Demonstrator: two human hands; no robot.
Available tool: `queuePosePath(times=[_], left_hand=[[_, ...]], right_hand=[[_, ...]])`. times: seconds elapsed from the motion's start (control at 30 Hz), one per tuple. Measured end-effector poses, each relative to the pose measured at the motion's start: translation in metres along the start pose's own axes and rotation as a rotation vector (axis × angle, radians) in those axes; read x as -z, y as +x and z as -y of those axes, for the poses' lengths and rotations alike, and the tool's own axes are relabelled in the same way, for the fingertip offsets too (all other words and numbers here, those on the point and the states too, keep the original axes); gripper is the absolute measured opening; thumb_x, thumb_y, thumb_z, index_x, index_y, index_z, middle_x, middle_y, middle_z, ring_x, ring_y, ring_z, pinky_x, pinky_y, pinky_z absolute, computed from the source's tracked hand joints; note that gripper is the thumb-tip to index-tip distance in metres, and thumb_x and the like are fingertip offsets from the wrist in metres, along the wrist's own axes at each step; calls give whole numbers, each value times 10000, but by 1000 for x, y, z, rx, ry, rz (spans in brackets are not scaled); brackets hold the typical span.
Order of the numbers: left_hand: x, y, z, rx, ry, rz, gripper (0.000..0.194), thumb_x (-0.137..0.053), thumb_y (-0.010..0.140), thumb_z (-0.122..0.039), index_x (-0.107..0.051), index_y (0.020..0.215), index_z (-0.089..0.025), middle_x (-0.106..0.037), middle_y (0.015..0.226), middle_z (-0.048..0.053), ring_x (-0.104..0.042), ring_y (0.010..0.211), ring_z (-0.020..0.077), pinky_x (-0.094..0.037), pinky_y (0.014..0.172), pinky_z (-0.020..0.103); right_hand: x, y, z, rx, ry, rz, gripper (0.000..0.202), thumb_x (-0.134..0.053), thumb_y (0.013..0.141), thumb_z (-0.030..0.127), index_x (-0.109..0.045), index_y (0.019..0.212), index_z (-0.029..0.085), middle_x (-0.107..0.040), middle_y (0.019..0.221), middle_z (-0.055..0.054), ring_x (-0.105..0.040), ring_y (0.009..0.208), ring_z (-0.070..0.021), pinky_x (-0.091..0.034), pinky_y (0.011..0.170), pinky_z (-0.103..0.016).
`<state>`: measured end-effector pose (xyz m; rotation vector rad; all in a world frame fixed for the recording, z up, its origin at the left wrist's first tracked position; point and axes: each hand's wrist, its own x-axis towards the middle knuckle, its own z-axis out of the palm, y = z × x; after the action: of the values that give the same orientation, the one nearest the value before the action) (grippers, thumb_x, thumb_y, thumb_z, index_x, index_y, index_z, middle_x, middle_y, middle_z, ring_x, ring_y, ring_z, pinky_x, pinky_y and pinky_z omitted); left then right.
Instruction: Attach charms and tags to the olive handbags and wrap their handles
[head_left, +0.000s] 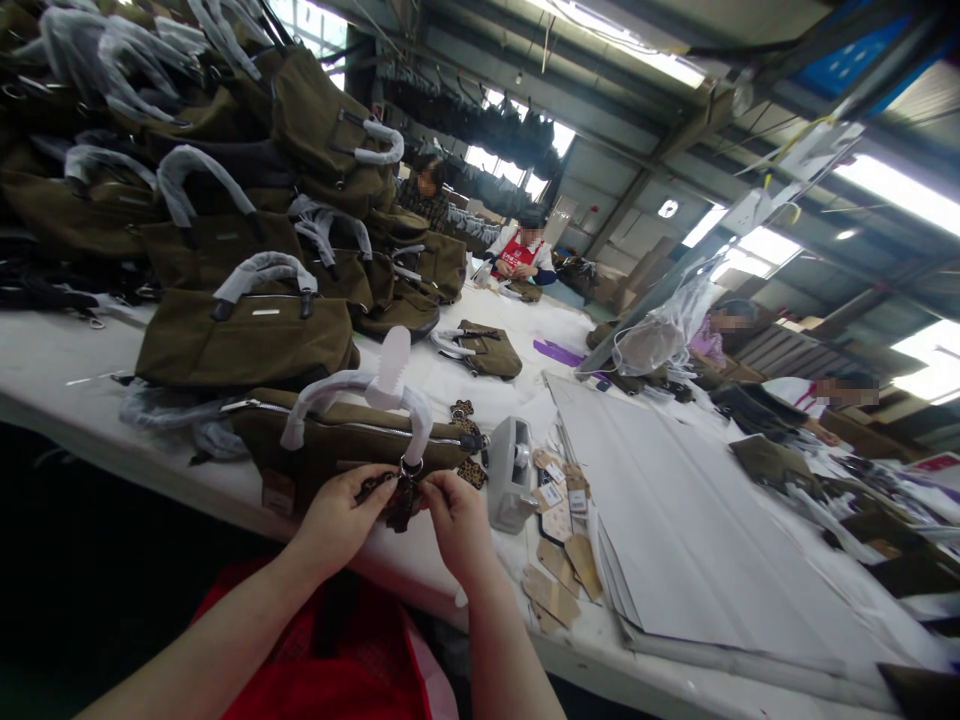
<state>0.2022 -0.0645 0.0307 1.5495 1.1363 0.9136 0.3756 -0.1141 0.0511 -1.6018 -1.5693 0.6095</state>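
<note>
An olive handbag (300,440) with a silver zip and plastic-wrapped handles (417,425) stands at the table edge before me. From a metal ring at a handle's base hangs a leopard-print charm (401,508). My left hand (341,510) pinches the charm's left part, with thumb and fingers together. On its other side, my right hand (452,510) is closed on the charm's right edge; its fingertips partly hide what they grip. More leopard-print pieces (471,472) lie just beyond, beside a grey tape dispenser (513,475).
Several brown cardboard tags (551,595) lie right of the dispenser, next to large grey sheets (697,530). Olive handbags (247,335) are piled high at left. Another small bag (487,348) lies farther back. A person in a red apron (521,255) works across the table.
</note>
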Motion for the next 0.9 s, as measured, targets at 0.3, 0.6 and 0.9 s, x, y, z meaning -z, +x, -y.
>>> queuePosePath(times=[0.3, 0.6, 0.9], left_hand=[[-1, 1, -4, -6, -55, -11, 360, -561, 840, -459, -695, 1037, -188, -736, 1042, 73, -679, 984, 254, -516, 935, 379], [-3, 3, -7, 85, -181, -12, 407, -595, 816, -488, -656, 1046, -157, -740, 982, 90, -711, 862, 248, -571, 837, 375], [-4, 6, -12, 130, -258, -20, 427, -622, 775, -475, -654, 1021, -128, -741, 920, 100, -718, 809, 242, -600, 768, 363]], right_hand=[[11, 9, 5, 88, -141, 35, 156, -498, 935, 208, -633, 856, 202, -661, 805, -12, -594, 764, -154, -412, 700, -237], [12, 12, 6, 79, -137, 40, 159, -495, 933, 195, -628, 846, 202, -657, 803, -11, -589, 755, -153, -404, 686, -234], [10, 13, 3, 68, -108, 44, 165, -490, 937, 201, -622, 838, 200, -653, 792, -12, -589, 753, -153, -407, 688, -231]])
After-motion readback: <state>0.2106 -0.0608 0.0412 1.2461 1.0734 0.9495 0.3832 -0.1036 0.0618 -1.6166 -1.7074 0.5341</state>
